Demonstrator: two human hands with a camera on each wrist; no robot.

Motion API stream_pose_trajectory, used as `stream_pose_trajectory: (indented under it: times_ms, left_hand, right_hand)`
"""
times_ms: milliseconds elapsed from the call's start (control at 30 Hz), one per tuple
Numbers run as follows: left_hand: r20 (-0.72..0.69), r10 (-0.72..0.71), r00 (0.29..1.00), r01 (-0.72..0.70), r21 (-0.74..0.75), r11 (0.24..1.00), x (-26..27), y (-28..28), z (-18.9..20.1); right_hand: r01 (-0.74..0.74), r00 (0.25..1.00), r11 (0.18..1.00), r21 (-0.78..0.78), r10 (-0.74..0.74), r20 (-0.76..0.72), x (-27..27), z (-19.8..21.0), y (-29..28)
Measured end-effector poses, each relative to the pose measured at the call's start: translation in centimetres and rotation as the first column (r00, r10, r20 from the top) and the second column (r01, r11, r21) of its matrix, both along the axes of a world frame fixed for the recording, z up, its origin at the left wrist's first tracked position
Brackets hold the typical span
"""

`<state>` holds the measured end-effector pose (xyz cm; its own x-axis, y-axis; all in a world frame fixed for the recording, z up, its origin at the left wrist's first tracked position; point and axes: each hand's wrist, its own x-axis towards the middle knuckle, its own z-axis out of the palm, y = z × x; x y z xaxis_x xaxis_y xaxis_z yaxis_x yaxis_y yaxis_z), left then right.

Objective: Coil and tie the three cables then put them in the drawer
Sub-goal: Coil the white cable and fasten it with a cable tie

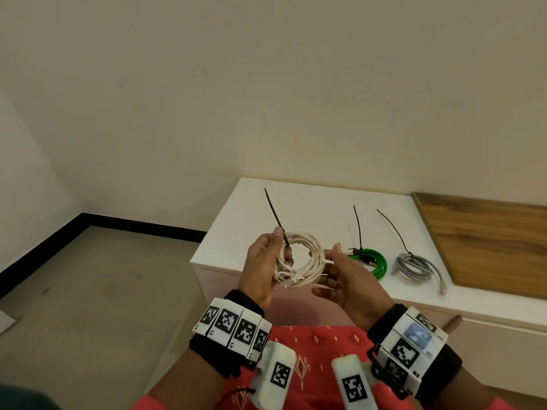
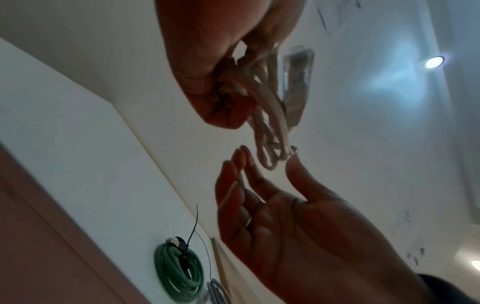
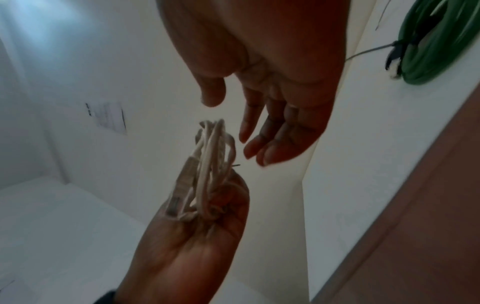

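— What's the room like from where you stand?
— Plain cream walls, a grey floor with a black skirting at the left of the frame, and a low white cabinet top (image 1: 296, 202) at centre right.
— And nearest you?
— The left hand (image 1: 263, 267), fingers curled round a coiled white cable (image 1: 307, 261) held in the air at centre frame, thumb pressing a black zip tie (image 1: 273, 210) that sticks up from the coil.
— The right hand (image 1: 346, 279)?
— Released, fingers straight and relaxed, palm toward the coil; whether it touches, I can't tell.
— Farther back?
— On the cabinet top, a coiled green cable (image 1: 376, 264) and, right of it, a coiled grey cable (image 1: 414, 267), each with a black tie. Beyond, at the right edge, a wooden board (image 1: 488, 241).
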<state>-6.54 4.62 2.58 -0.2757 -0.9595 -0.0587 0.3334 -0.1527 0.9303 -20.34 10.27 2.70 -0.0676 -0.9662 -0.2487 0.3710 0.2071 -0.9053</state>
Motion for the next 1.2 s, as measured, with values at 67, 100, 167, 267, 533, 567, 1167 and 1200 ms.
stream_pose_trajectory:
  times_ms: [67, 100, 167, 267, 533, 567, 1167, 1200]
  left_hand:
    - [0.019, -0.068, 0.998, 0.067, 0.035, 0.997, 0.3, 0.0, 0.0]
    - [0.026, -0.096, 0.995, 0.095, 0.055, 0.994, 0.4, -0.1, -0.1]
    - [0.052, -0.140, 0.989, 0.136, 0.070, 0.988, 0.5, -0.4, -0.2]
    - [0.114, -0.175, 0.978, 0.168, 0.063, 0.984, 0.5, -0.9, -0.5]
    - [0.226, -0.100, 0.969, 0.086, 0.072, 0.994, -0.1, -3.4, -2.3]
    - [0.258, -0.088, 0.962, 0.073, 0.069, 0.995, -0.4, -4.0, -2.6]
    - [0.621, -0.086, 0.779, 0.134, -0.031, 0.991, -3.5, -15.4, -10.0]
    - [0.631, -0.099, 0.769, 0.144, -0.021, 0.989, -3.5, -15.8, -10.3]
  right_hand:
    - [-0.051, 0.997, 0.998, -0.036, 0.048, -0.060, -0.6, 0.5, 0.0]
    - [-0.061, 0.993, 0.997, -0.047, 0.056, -0.100, -0.7, 0.6, 0.0]
    - [-0.049, 0.985, 0.998, -0.048, 0.041, -0.165, -1.0, 0.3, -0.2]
    - [-0.001, 0.981, 1.000, -0.015, -0.002, -0.194, -1.1, -0.3, -0.5]
    - [0.018, 0.975, 0.997, 0.069, -0.002, -0.222, -2.0, -1.6, -2.8]
    - [0.041, 0.973, 0.996, 0.082, -0.022, -0.228, -2.2, -1.9, -3.4]
    - [0.132, 0.953, 0.929, 0.347, -0.022, -0.304, -5.1, -7.3, -12.6]
    - [0.119, 0.950, 0.923, 0.365, 0.002, -0.313, -5.2, -7.6, -12.9]
